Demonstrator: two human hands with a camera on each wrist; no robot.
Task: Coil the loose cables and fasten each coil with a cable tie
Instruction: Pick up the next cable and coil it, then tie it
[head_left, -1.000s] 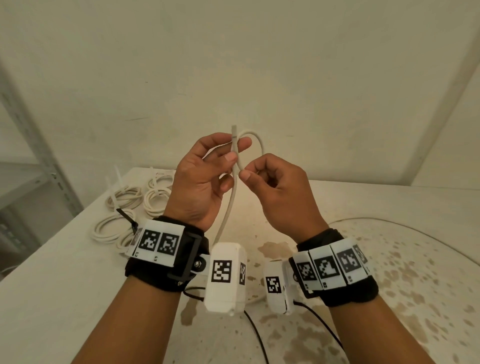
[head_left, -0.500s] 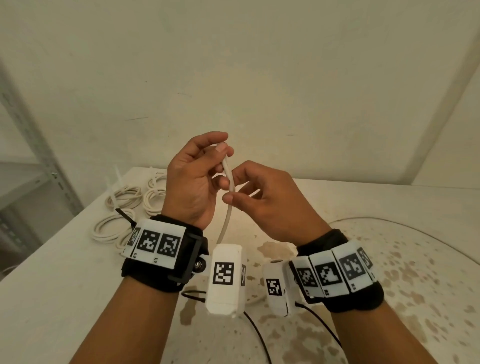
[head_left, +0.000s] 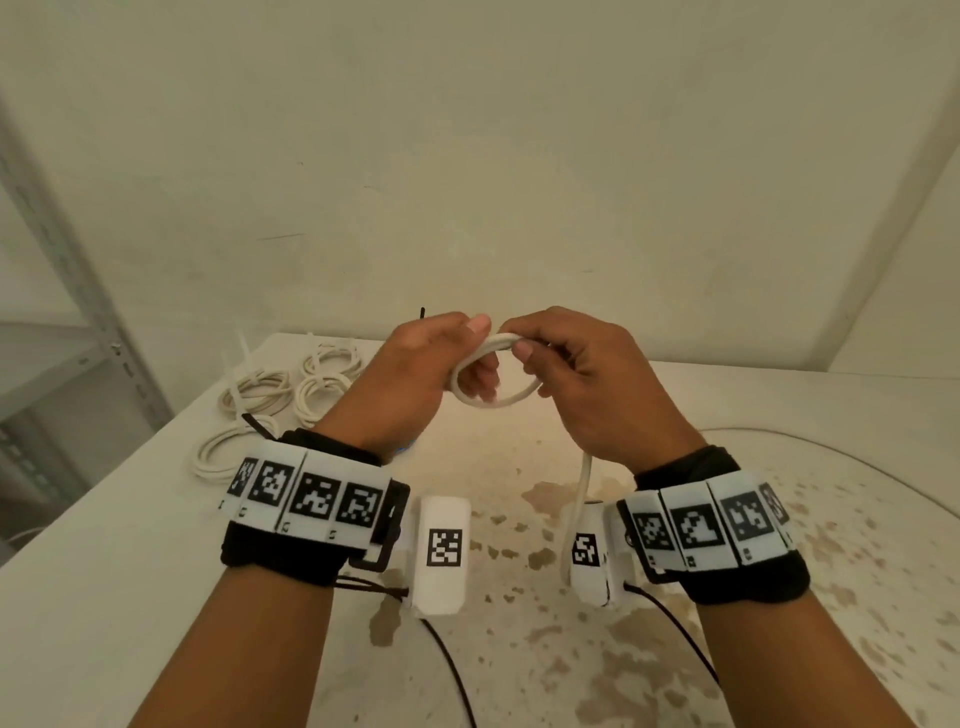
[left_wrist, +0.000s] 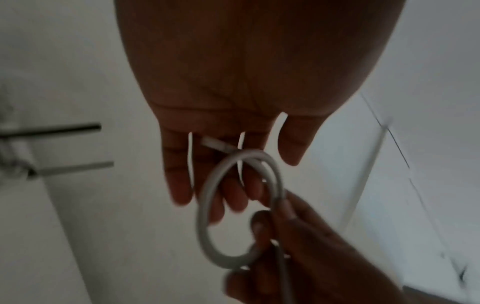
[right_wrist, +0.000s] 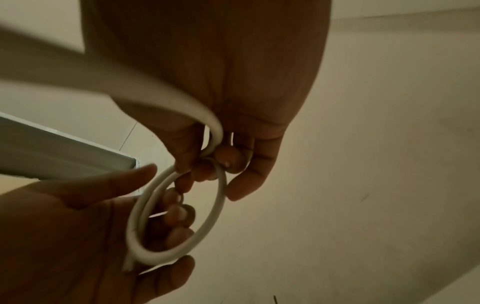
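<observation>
A white cable (head_left: 511, 400) forms a small loop of about two turns in the air over the table. My left hand (head_left: 467, 358) holds the loop's left side, thumb on top and fingers underneath. My right hand (head_left: 535, 358) pinches the loop's right side between thumb and forefinger. The cable's tail (head_left: 581, 493) hangs down past my right wrist. In the left wrist view the loop (left_wrist: 205, 222) lies across my left fingers (left_wrist: 179, 185). The right wrist view shows the loop (right_wrist: 218, 205) between both hands. A thin black tip (head_left: 422, 313) sticks up behind my left hand.
Several tied white coils (head_left: 260, 395) lie at the table's back left corner, one with a black tie (head_left: 257, 423). The white table (head_left: 104, 571) has brown stains in the middle and right. A grey metal shelf (head_left: 78, 291) stands to the left; a wall is close behind.
Both hands have come down towards the table. The cable ran as a single strand between them half a second ago; now it is wound into a loop held by both hands.
</observation>
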